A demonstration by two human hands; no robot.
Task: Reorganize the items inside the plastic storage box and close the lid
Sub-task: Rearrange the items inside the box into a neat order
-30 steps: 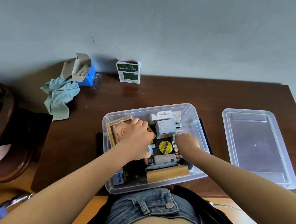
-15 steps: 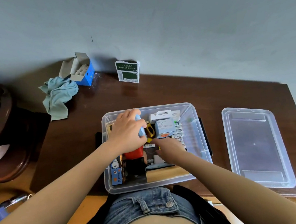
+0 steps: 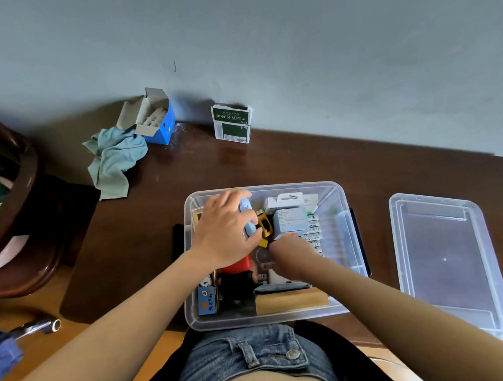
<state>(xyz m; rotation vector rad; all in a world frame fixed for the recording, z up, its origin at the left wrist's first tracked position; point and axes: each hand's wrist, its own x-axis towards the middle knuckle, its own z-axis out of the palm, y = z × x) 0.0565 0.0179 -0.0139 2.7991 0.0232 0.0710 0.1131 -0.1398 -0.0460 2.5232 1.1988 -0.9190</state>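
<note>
- Currently the storage box [image 3: 276, 316] sits open at the near edge of the table [image 3: 367, 178], directly in front of the person; its lid [image 3: 447, 259] lies flat on the table, well apart to the right.
- Left hand [image 3: 223, 233]: inside the box at the far left, fingers curled round a light blue tube [image 3: 248, 218].
- Right hand [image 3: 295, 260]: low in the middle of the box, blurred; whether it grips anything cannot be told.
- Contents: a yellow item [image 3: 265, 226] just beside the tube, a white carton [image 3: 290, 222] behind the right hand, a wooden block [image 3: 289, 301] against the near wall.
- Risk, judged: contents are tightly packed, so shifting the tube may topple or jam neighbours.
- Risk, judged: any item left standing above the rim will stop the lid from seating.
- Risk, judged: the box lies at the table edge; a pull toward the body could tip it off.
</note>
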